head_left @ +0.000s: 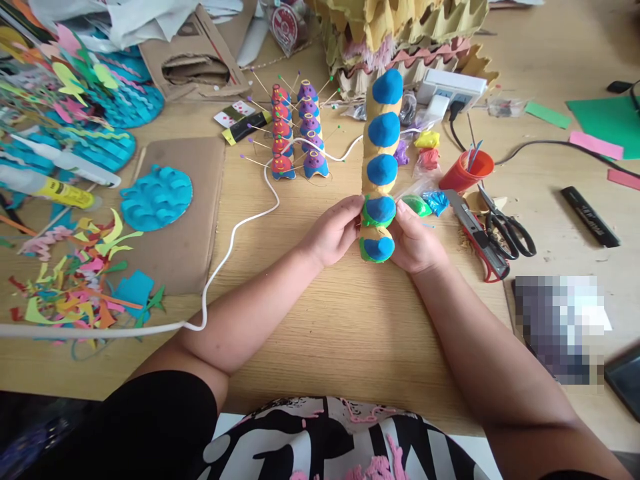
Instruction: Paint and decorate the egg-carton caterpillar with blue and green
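Both hands hold a strip of egg carton cups (382,169) upright above the table. Its tan cups carry blue caps of what looks like clay, and the lowest two also show green around the blue. My left hand (336,230) pinches the strip's left edge near its lower end. On the opposite edge, my right hand (416,239) grips at about the same height, its thumb on the side. Just behind lie a green clay packet (417,206) and a blue clay packet (436,203). Some fingers are hidden behind the strip.
Two painted egg carton caterpillars (283,137) with pin-like sticks stand behind. A white cable (235,233) crosses the left side to a power strip (453,87). Scissors (507,227), a box cutter (475,230) and a red cup (467,170) sit right; paper scraps (85,293) lie left.
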Motion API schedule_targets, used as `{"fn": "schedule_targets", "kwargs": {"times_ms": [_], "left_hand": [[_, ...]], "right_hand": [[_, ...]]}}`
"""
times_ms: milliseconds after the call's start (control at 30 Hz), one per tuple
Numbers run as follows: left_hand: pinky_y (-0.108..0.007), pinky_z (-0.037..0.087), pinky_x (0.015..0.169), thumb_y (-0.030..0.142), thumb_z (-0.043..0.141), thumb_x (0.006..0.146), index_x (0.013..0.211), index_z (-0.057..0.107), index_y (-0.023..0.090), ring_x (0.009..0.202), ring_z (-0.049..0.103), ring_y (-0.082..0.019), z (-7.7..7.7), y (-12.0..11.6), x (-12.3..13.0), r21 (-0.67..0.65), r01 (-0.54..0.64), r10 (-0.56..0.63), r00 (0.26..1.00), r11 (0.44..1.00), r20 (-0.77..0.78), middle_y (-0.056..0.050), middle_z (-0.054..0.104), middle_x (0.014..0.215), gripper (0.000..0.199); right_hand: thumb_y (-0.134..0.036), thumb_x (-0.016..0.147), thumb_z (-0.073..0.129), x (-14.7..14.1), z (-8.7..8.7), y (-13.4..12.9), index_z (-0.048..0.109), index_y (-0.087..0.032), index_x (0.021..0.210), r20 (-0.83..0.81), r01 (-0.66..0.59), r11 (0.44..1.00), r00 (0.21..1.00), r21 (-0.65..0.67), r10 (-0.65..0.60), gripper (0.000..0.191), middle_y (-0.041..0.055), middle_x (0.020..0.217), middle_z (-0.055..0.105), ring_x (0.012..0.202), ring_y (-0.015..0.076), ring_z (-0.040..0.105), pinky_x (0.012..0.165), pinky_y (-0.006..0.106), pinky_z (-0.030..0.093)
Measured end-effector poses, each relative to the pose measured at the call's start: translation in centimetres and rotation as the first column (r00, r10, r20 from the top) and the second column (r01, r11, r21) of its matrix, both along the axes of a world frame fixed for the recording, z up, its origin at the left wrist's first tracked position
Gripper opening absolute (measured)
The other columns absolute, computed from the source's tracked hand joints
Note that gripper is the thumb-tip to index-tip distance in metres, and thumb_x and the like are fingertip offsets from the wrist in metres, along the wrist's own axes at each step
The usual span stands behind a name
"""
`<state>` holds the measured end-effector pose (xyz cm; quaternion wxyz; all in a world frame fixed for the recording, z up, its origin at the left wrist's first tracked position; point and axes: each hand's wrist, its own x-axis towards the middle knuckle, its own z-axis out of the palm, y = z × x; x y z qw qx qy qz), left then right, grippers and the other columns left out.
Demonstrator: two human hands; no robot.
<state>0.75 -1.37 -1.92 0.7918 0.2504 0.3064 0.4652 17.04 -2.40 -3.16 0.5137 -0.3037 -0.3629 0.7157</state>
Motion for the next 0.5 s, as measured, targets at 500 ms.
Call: {"fn": "schedule_targets", "kwargs": {"times_ms": [500], "left_hand": [[-0.040,0.067,0.095,0.058,0.074,0.103,0.102,0.081,0.021,0.116,0.084,-0.029,0.0,0.1,0.1,-0.028,0.040,-0.041,0.999,0.999,-0.021,-0.007,0.088,0.102,0.038]], "right_hand": [[-0.070,0.078,0.090,0.2,0.6,-0.2,0.074,-0.029,0.091,0.055,-0.026,0.997,0.998,-0.067,0.030,0.046,0.0030,0.089,0.084,0.108,0.0304,0.082,0.094,0.048,0.072]]}}
